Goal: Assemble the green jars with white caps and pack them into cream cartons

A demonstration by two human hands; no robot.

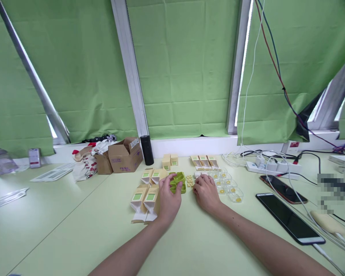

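Observation:
My left hand (170, 199) grips a small olive-green case (178, 177) that stands opened on the table, its lid part tilted up with the fingers at its left and front. To the right, my right hand (204, 190) has its fingers curled together and pointing down at the table; whatever they pinch is hidden. Small yellow pieces (189, 178) lie in short rows between the two hands. Clear round plastic cups (232, 191), each with something yellow inside, are grouped just beyond my right hand. Cardboard boxes with green windows (137, 196) stand beside my left hand.
More small boxes (204, 161) stand farther back. A brown carton (125, 155) and black cylinder (147, 150) are at the back left. On the right lie phones (290, 218), a power strip (271, 167) and loose white cables reaching across the table.

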